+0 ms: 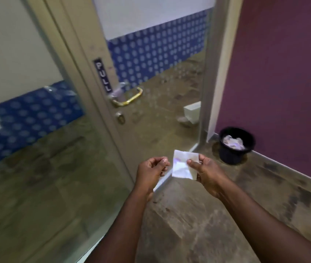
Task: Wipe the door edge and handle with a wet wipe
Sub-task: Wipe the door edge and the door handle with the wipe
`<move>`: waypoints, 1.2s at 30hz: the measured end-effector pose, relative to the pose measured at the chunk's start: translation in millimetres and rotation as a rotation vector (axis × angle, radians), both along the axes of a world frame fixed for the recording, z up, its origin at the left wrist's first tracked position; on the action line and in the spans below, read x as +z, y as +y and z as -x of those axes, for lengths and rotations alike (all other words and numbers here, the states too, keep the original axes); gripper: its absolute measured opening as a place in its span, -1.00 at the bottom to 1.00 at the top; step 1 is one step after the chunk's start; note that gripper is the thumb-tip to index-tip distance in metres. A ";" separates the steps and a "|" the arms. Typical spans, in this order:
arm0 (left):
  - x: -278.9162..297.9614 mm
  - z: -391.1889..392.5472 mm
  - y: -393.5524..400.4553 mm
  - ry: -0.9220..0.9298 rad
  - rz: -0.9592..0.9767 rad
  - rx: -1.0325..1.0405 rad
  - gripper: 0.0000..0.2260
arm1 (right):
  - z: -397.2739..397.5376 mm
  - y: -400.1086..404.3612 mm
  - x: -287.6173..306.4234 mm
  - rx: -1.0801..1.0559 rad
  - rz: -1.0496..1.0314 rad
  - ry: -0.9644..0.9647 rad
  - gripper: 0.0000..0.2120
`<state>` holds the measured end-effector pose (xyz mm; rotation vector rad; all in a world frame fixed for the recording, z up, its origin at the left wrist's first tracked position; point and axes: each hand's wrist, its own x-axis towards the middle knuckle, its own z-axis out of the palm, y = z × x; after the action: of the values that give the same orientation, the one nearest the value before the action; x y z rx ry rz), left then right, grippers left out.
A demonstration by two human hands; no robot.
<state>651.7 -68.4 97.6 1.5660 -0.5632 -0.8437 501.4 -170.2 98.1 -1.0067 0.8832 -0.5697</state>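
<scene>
A white folded wet wipe (184, 164) hangs in front of me, pinched at its right edge by my right hand (205, 171). My left hand (151, 169) is just left of the wipe with its fingers curled; whether it touches the wipe is unclear. Ahead and to the left stands a beige-framed glass door (94, 52), its edge facing me. A brass lever handle (130, 98) juts out below a dark "PULL" label (103, 76), with a round keyhole plate (120, 117) beneath. Both hands are well below and right of the handle.
A black waste bin (235, 145) holding crumpled paper sits on the floor against the purple wall (283, 73) at right. Through the doorway, white boxes (191, 112) lie on the floor by a blue dotted wall. Brown mottled floor lies under my arms.
</scene>
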 end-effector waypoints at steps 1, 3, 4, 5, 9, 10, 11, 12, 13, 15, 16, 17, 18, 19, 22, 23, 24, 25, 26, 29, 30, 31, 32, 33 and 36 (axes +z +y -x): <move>5.1 -15.6 -0.8 -0.013 0.015 0.034 -0.92 | -17.3 -5.3 4.0 0.033 0.026 0.007 -0.76; 13.9 -36.8 -5.2 -0.035 0.027 0.081 -0.94 | -42.9 -13.2 12.5 0.066 0.081 0.017 -0.79; 19.2 -48.1 -8.1 -0.050 0.033 0.114 -0.94 | -57.5 -17.9 17.5 0.074 0.099 0.017 -0.81; 24.6 -58.2 -11.1 -0.067 0.038 0.144 -0.94 | -70.9 -23.2 22.2 0.076 0.109 0.015 -0.82; 55.1 -101.4 -26.4 -0.241 0.043 0.294 -0.94 | -117.6 -55.4 41.4 0.097 0.169 -0.002 -0.83; 64.7 -113.1 -32.1 -0.324 0.030 0.340 -0.93 | -128.5 -67.1 46.9 0.096 0.188 -0.010 -0.84; 75.0 -124.6 -38.3 -0.415 0.015 0.381 -0.93 | -139.2 -79.6 53.2 0.091 0.213 -0.017 -0.84; 86.3 -135.2 -44.9 -0.511 0.004 0.415 -0.92 | -150.2 -91.7 60.1 0.082 0.245 -0.027 -0.86; 98.5 -145.1 -52.1 -0.611 -0.005 0.453 -0.91 | -161.6 -103.8 68.2 0.074 0.284 -0.039 -0.87; 124.9 -164.0 -67.7 -0.823 -0.010 0.558 -0.86 | -185.2 -125.8 87.7 0.060 0.383 -0.051 -0.85; 138.1 -173.4 -76.0 -0.942 -0.002 0.618 -0.83 | -197.1 -135.6 99.5 0.057 0.433 -0.062 -0.84; 151.4 -182.2 -84.4 -1.069 0.014 0.670 -0.81 | -208.9 -145.0 112.4 0.059 0.482 -0.083 -0.82; 164.8 -190.5 -92.7 -1.194 0.034 0.714 -0.81 | -220.8 -153.5 125.9 0.055 0.536 -0.103 -0.80; 178.5 -198.3 -100.2 -1.310 0.054 0.759 -0.82 | -232.6 -161.0 140.8 0.037 0.594 -0.123 -0.80; 220.6 -216.4 -116.7 -1.581 0.123 0.932 -0.85 | -266.3 -174.9 185.8 -0.134 0.770 -0.247 -0.78; 233.6 -221.4 -120.0 -1.643 0.151 0.981 -0.84 | -274.6 -176.9 200.3 -0.224 0.831 -0.340 -0.77; 245.9 -226.2 -122.1 -1.688 0.171 1.009 -0.83 | -281.9 -178.8 212.9 -0.304 0.931 -0.456 -0.73; 257.3 -230.8 -123.7 -1.722 0.182 1.022 -0.81 | -290.7 -181.8 222.5 -0.354 1.105 -0.554 -0.69; 267.5 -236.0 -124.8 -1.750 0.180 1.025 -0.78 | -302.2 -185.5 228.0 -0.370 1.339 -0.610 -0.66; 289.6 -250.2 -126.5 -1.822 0.077 1.017 -0.70 | -340.9 -195.0 224.1 -0.252 1.955 -0.624 -0.65; 293.4 -253.7 -127.4 -1.840 0.045 1.016 -0.68 | -351.3 -197.7 217.4 -0.154 2.061 -0.586 -0.63; 295.6 -257.1 -128.8 -1.859 0.022 1.016 -0.66 | -359.3 -201.0 208.9 -0.054 2.152 -0.537 -0.60; 296.3 -260.5 -130.5 -1.878 0.005 1.013 -0.64 | -365.1 -204.8 200.6 0.041 2.229 -0.485 -0.56; 296.3 -263.8 -131.8 -1.900 -0.008 1.001 -0.62 | -369.1 -208.8 193.7 0.124 2.292 -0.433 -0.53; 292.0 -274.7 -133.5 -1.978 -0.093 0.968 -0.55 | -375.5 -216.0 186.8 0.238 2.406 -0.222 -0.47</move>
<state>926.4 -201.9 389.7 2.0014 -0.8655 1.6844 876.9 -386.2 284.9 -2.9344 -0.6998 -1.4743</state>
